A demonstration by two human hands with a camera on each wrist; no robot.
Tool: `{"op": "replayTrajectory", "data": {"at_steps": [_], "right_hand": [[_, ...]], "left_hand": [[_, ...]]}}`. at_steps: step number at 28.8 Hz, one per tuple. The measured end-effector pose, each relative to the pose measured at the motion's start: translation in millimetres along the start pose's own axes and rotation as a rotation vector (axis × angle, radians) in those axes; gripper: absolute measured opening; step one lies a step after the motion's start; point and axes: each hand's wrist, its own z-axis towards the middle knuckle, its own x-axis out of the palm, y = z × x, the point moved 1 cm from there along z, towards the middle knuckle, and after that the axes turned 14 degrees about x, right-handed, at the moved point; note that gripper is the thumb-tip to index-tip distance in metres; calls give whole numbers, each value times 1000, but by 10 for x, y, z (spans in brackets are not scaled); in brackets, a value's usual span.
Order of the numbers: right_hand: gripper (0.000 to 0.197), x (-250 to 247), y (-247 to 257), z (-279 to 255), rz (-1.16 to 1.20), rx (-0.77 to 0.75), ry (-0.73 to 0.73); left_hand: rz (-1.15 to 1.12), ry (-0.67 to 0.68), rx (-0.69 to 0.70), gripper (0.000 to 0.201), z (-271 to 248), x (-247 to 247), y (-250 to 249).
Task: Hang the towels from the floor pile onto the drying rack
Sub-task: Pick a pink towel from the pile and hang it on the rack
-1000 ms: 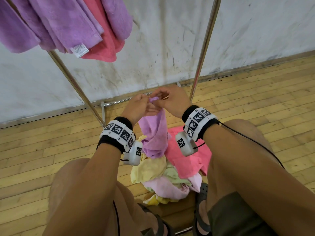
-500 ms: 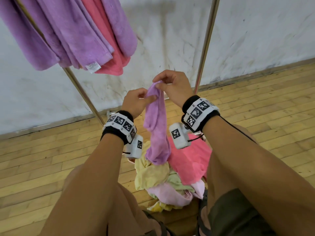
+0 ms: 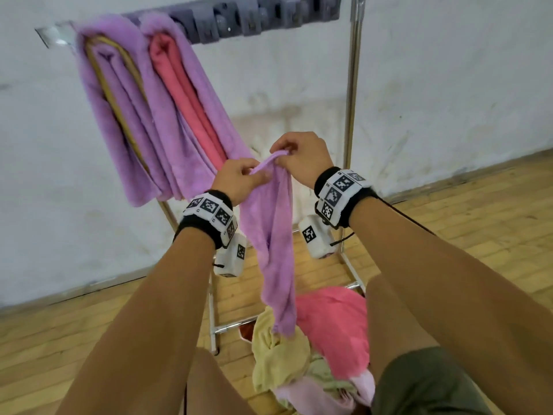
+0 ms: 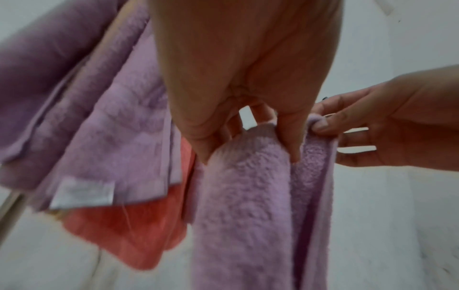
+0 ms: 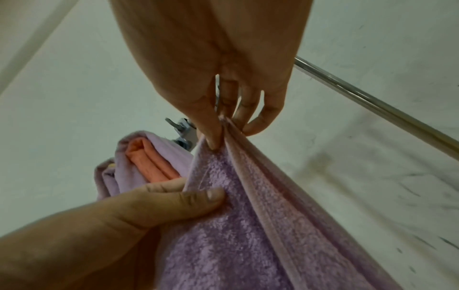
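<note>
The purple towel (image 3: pixel 275 253) hangs with its long axis nearly vertical, its top edge up at the hands and its lower end pointing down at the pile of towels (image 3: pixel 311 348) on the wooden floor (image 3: pixel 466 223), where the bottom corner meets a yellow towel (image 3: pixel 278 357) and lies just beside a pink towel (image 3: pixel 335 322). It is bunched into a narrow column with lengthwise folds, its surface a fluffy looped terry, and in the right wrist view a smoother hemmed band runs down one edge. The left hand (image 3: pixel 236 179) pinches the top edge between thumb and curled fingers; the right hand (image 3: pixel 302 154) pinches the same edge just beside it and slightly higher, thumb against fingertips, so the 2 hands nearly touch and the short stretch of cloth between them slopes up toward the right. The towel hangs in front of the drying rack (image 3: pixel 350 121), between the person's forearms and above the knees. On the rack's top bar, at the left, 2 purple hung towels (image 3: pixel 167 121) are draped side by side, one wrapped over a coral towel (image 3: pixel 185 94), their ends slanting down toward the hands. A white label (image 4: pixel 83 194) shows on one hung towel in the left wrist view. A scuffed white wall (image 3: pixel 449 85) stands behind the rack.
</note>
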Motion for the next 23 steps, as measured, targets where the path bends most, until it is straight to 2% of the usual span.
{"op": "replayTrajectory", "data": {"at_steps": [4, 9, 14, 17, 20, 23], "right_hand": [[21, -148, 376, 77, 10, -28, -18], [24, -343, 872, 238, -63, -94, 18], [17, -540, 1245, 366, -50, -167, 172], [10, -641, 1427, 406, -140, -245, 210], [25, -719, 1617, 424, -350, -272, 214], [39, -738, 1731, 457, -348, -231, 198]], "left_hand": [[96, 24, -53, 19, 143, -320, -194], [205, -69, -4, 18, 425, -746, -576], [215, -117, 37, 10, 729, -1053, -865], [192, -87, 43, 12, 855, -1171, -1027], [125, -118, -2, 19, 928, -1256, -1155], [57, -157, -51, 29, 999, -1315, -1138]]}}
